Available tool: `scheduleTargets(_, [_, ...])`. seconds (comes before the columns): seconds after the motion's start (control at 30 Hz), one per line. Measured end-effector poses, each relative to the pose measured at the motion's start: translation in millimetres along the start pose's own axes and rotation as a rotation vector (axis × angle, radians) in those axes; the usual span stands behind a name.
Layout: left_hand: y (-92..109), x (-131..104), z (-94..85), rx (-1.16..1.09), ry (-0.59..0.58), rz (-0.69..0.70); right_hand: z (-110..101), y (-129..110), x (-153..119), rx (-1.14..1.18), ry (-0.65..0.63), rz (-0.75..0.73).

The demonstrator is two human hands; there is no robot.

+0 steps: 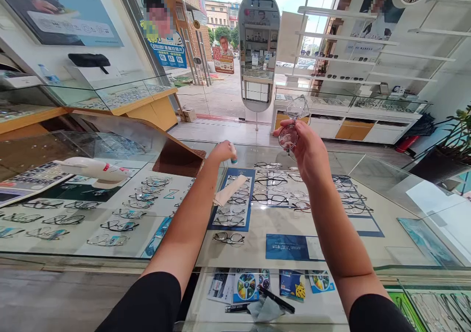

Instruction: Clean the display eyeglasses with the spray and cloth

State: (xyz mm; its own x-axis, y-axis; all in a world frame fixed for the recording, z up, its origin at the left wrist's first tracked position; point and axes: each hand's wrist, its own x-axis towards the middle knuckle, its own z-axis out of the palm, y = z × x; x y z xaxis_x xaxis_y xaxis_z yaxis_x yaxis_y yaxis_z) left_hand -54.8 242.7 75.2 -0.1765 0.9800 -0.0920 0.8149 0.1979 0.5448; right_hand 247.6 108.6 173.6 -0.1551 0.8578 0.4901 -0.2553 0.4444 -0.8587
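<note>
Right hand [303, 148]: fingers pinched on a pair of glasses [288, 136], raised above the far side of the glass-topped bench [245, 256], one lens over the other, tilted. Left hand [222, 151] is curled at the far edge, left of it, fingers wrapped around a small pale item with a teal end [234, 154] (mostly hidden, can't tell what it is). Reads to me as a hold-up-and-check step, maybe mid-cleaning. Next move, my judgement: keep the grip light near the rim, off the lens faces, and bring the hands together; they're well apart. Pale strip [230, 190], probably cloth, lies near the left hand, over the blue-edged tray [251, 194]. Wiping would mean freeing the left fingers first.
</note>
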Motion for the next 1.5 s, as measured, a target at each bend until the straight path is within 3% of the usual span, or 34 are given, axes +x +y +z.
scheduleTargets(0.2, [24, -36, -39.8, 0.136, 0.19, -0.002, 0, -5, -3, 0.021, -0.001, -0.018])
scheduleTargets(0.27, [34, -48, -44.6, 0.228, 0.118, 0.031, 0, -7, -4, 0.035, 0.003, -0.017])
scheduleTargets(0.37, [46, -58, -34.3, 0.275, -0.11, 0.038, 1, -10, -5, 0.022, 0.007, -0.006])
scheduleTargets(0.47, [52, -59, -9.4, 0.299, -0.351, -0.012, 2, -13, -7, 0.009, -0.001, -0.006])
scheduleTargets(0.57, [53, -56, 14.5, 0.324, -0.497, -0.079, 2, -14, -8, 0.031, -0.006, -0.014])
scheduleTargets(0.77, [52, -49, 35.9, 0.399, -0.563, -0.098, -1, -12, -7, 0.043, -0.001, -0.025])
scheduleTargets(0.93, [50, -52, 28.8, 0.337, -0.55, -0.046, -1, -13, -7, 0.021, -0.004, -0.027])
scheduleTargets(1.13, [49, -75, -35.3, -0.004, -0.496, 0.209, -1, -12, -6, 0.037, -0.006, -0.026])
scheduleTargets(1.23, [56, -90, -57.1, -0.488, -0.42, 0.455, 0, -10, -6, 0.069, -0.033, -0.024])
scheduleTargets(1.37, [79, -110, -53.1, -1.058, -0.272, 0.55, 1, -8, -6, 0.102, -0.081, -0.001])
scheduleTargets(1.5, [103, -126, -37.2, -1.281, -0.265, 0.526, 3, -11, -9, 0.131, -0.135, 0.0])
